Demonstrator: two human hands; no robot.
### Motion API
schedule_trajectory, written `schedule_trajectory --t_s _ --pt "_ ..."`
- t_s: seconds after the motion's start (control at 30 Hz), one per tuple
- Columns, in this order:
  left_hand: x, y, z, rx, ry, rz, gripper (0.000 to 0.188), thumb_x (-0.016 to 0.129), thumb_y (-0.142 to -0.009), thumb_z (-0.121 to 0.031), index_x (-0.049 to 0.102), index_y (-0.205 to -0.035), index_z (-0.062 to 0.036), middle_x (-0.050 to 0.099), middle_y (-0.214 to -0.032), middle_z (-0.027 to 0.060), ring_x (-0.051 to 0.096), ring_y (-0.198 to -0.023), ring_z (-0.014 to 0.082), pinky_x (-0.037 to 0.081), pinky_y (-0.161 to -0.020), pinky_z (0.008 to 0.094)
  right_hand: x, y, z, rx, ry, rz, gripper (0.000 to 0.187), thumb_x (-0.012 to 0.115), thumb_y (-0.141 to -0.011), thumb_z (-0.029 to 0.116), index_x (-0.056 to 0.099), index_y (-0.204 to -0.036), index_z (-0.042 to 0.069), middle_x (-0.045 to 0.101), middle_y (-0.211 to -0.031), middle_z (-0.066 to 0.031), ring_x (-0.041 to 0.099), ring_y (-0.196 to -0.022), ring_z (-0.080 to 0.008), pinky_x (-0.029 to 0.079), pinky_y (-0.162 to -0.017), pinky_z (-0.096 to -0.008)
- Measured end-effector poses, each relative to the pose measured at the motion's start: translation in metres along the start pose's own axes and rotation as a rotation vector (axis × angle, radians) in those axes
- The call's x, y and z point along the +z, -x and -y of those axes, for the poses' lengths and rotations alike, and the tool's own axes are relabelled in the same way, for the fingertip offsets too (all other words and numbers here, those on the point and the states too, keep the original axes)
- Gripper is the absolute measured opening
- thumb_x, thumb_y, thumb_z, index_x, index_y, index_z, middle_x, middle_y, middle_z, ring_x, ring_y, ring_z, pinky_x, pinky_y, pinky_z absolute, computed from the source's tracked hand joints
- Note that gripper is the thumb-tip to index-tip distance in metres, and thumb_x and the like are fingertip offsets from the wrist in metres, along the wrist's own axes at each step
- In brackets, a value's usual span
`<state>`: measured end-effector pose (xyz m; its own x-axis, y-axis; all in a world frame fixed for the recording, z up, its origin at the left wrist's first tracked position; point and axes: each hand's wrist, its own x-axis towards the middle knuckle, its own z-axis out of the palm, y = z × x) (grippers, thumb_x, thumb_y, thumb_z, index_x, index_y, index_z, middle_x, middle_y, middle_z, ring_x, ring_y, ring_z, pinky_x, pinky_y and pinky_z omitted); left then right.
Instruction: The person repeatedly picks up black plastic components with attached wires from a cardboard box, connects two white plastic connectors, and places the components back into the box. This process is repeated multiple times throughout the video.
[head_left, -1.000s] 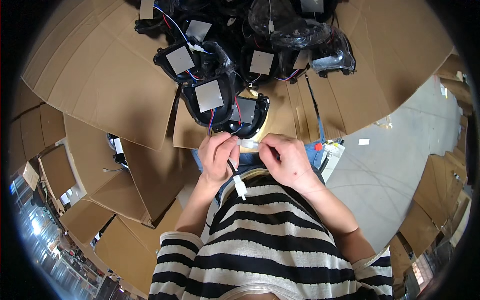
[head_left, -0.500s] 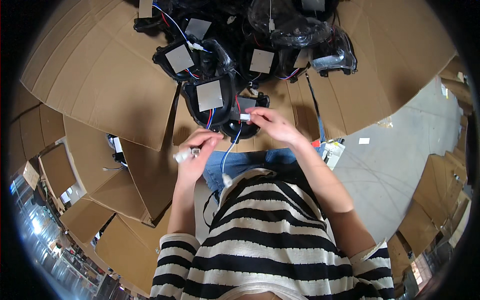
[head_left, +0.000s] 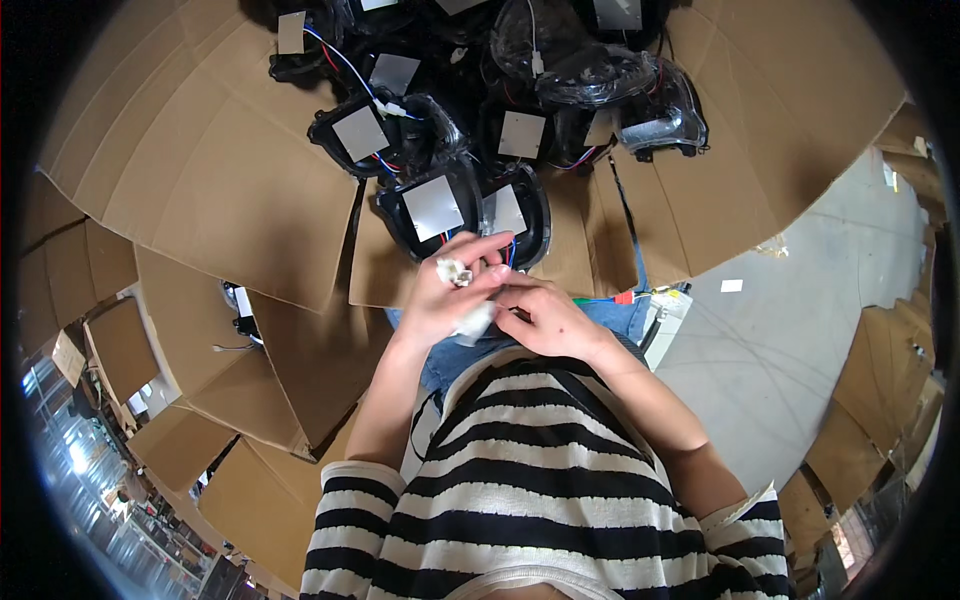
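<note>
My left hand is curled, with a white plastic wire connector held between its fingers. Close against it, my right hand is closed, its fingertips meeting those of the left. Between the hands, low down, a second white piece is smeared by motion, probably another connector; the right fingertips are at it. Just beyond the hands lie two black lamp housings, a left one with a silver plate and a right one with a greyish plate. Blue and red wires run from them toward my fingers, which partly hide them.
More black lamp housings with silver plates and wires are heaped at the far side. A clear-lensed lamp lies at the right of the heap. Cardboard flaps spread on both sides. Grey floor shows at the right.
My hands have come together from apart, the left moving right and the right coming down and nearer. The right lamp housing and its plate have shifted; the hanging connector is now at the hands.
</note>
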<state>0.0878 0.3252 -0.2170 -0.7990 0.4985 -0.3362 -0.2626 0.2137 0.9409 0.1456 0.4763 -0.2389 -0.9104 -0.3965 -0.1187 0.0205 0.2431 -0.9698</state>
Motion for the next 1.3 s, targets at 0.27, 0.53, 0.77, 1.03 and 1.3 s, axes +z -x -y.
schedule_trajectory --t_s 0.27,0.53,0.77,1.03,1.3 --pt "-0.006 0.003 -0.017 0.058 -0.044 -0.080 0.031 0.056 -0.077 -0.005 0.054 -0.108 -0.0054 0.050 -0.091 0.0021 0.042 -0.064 0.0052 0.037 -0.059 0.0192 0.002 -0.001 -0.004 0.075 -0.151 -0.009 0.012 0.049 -0.077 0.013 0.055 -0.076 0.002 0.053 -0.070 -0.0115 0.053 -0.064 -0.0280 0.042 -0.058 -0.0340" --pt "0.009 -0.010 -0.014 0.215 0.131 -0.115 0.015 0.052 -0.080 -0.003 0.060 -0.093 0.0012 0.055 -0.087 0.0051 0.051 -0.075 0.0089 0.041 -0.066 0.0204 0.007 0.004 -0.003 0.098 -0.096 0.036 0.012 0.049 -0.077 0.012 0.056 -0.077 0.003 0.054 -0.083 -0.0136 0.055 -0.073 -0.0296 0.043 -0.065 -0.0351" --pt "-0.008 0.006 -0.018 -0.111 0.197 0.203 0.020 0.055 -0.077 -0.013 0.060 -0.085 0.0052 0.055 -0.074 0.0051 0.046 -0.065 0.0094 0.037 -0.060 0.0212 -0.028 0.036 0.005 0.067 -0.138 -0.109 0.011 0.052 -0.078 0.009 0.057 -0.082 -0.001 0.047 -0.109 -0.0139 0.055 -0.078 -0.0208 0.044 -0.067 -0.0290" --pt "-0.016 0.000 -0.018 0.104 -0.010 0.568 0.014 0.056 -0.078 -0.009 0.058 -0.084 0.0043 0.052 -0.066 0.0079 0.047 -0.058 0.0146 0.035 -0.052 0.0265 -0.058 0.043 0.043 0.070 -0.206 -0.122 0.007 0.051 -0.077 0.002 0.056 -0.079 -0.002 0.051 -0.082 -0.0083 0.048 -0.071 -0.0161 0.037 -0.062 -0.0250" --pt "-0.013 -0.001 -0.028 0.049 -0.124 0.579 0.020 0.057 -0.074 -0.015 0.059 -0.079 0.0042 0.050 -0.063 0.0085 0.044 -0.057 0.0159 0.032 -0.051 0.0279 -0.054 0.040 0.047 0.001 0.167 -0.180 0.005 0.053 -0.073 0.006 0.056 -0.074 0.001 0.047 -0.068 -0.0090 0.048 -0.061 -0.0234 0.038 -0.052 -0.0319"
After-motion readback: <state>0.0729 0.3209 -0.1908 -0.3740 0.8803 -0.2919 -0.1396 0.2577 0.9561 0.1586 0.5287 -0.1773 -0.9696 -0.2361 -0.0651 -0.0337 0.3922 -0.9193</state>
